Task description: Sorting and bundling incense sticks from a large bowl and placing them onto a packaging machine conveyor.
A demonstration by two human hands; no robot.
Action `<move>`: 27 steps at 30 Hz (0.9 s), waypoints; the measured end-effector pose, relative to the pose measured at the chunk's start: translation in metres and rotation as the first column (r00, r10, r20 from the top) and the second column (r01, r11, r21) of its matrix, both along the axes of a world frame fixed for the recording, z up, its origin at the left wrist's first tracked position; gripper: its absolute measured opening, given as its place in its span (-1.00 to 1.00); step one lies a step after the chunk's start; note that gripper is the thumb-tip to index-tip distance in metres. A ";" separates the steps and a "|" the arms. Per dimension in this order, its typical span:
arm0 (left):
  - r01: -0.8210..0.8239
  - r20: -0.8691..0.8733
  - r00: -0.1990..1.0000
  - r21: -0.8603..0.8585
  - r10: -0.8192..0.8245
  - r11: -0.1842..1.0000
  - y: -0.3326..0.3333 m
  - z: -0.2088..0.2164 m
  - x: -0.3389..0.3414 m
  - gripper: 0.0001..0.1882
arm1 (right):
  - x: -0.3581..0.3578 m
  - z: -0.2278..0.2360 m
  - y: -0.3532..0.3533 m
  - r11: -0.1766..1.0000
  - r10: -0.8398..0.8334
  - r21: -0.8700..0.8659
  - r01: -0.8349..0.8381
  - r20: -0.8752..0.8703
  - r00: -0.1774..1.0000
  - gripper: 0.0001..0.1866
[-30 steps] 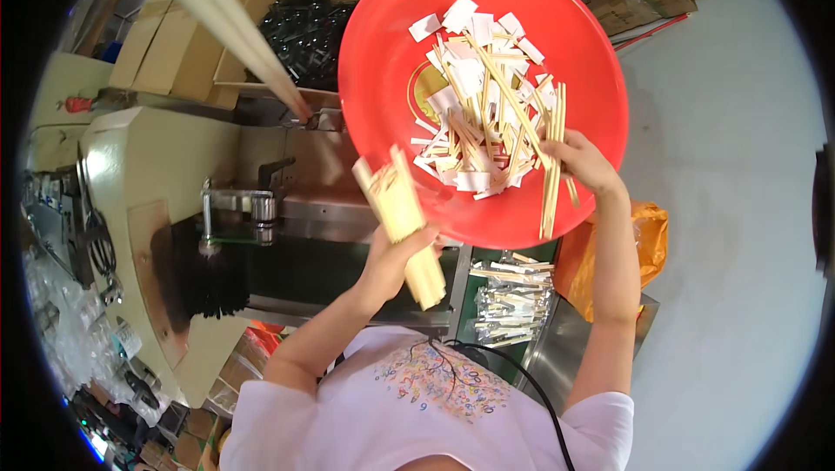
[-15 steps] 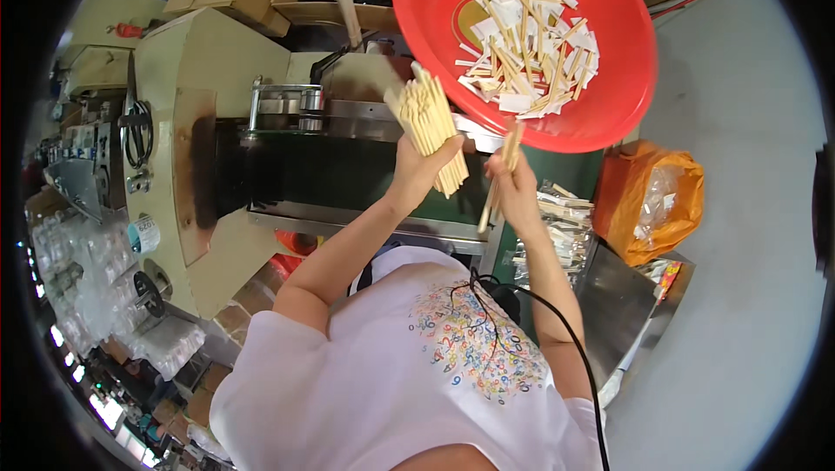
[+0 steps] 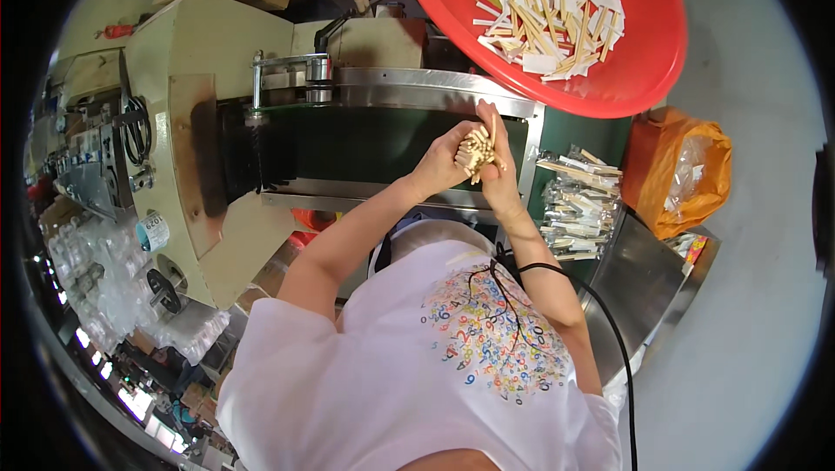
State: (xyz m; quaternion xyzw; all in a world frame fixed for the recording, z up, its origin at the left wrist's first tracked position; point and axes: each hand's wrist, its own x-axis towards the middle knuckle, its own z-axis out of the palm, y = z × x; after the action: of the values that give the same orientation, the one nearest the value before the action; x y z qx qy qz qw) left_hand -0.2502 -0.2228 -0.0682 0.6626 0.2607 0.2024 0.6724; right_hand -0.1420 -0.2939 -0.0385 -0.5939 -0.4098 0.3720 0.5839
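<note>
Over the right part of the dark green conveyor belt (image 3: 365, 145), my two hands are together around a thick bundle of pale wooden chopsticks (image 3: 475, 153). The stick ends point toward me. On the bundle's left side, my left hand (image 3: 439, 163) is closed around it. My right hand (image 3: 503, 177) cups the other side, its fingers pressed along the sticks and its thumb near their ends. Beyond my hands, a large red basin (image 3: 648, 80) holds many loose chopsticks and white paper pieces.
Packed chopsticks in clear plastic (image 3: 578, 206) lie in a pile right of the belt. An orange bag (image 3: 704, 153) stands farther right. At the left is a beige machine housing (image 3: 204, 53); a metal roller (image 3: 319, 71) sits at the belt's far edge. A black cable (image 3: 613, 332) hangs at my right.
My hands have come together; the bundle has tipped so its ends face me. The few sticks from my right hand are now at the bundle. The view has shifted, with the basin higher.
</note>
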 end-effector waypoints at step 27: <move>-0.080 0.260 0.965 0.233 0.017 0.969 0.009 -0.020 0.000 -0.62 | 0.029 0.034 -0.007 0.937 0.267 -0.312 -0.155 0.357 0.895 -0.50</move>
State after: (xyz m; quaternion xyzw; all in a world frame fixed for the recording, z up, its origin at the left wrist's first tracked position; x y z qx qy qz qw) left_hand -0.2500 -0.2135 -0.0883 0.7012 0.1613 0.3329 0.6095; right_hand -0.1128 -0.3009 -0.0049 -0.6833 -0.5255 0.3601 0.3569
